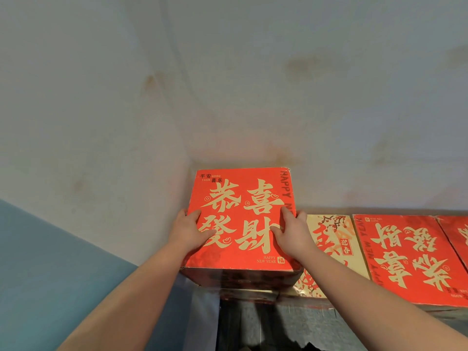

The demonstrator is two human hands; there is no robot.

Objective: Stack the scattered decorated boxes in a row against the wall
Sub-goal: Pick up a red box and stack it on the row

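Wall (253,84) fills 12 o'clock; corner at 10. Top red box (241,219), centre frame, sits in the corner on the stack. Left hand (188,233) and right hand (293,235) flank it, thumbs pressing the lid, other fingers hidden. Best: push flush, edges squared. Count: three red lids, one cream box (329,247), two hands.

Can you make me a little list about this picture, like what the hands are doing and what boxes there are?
place: corner where two pale walls meet
box being moved: red box with gold writing, top of a stack in the corner
left hand: on the box's left edge, thumb on top
right hand: on the box's right edge, fingers on top
next box: cream box with red blossoms, lower
further right: another red box, its writing upside down
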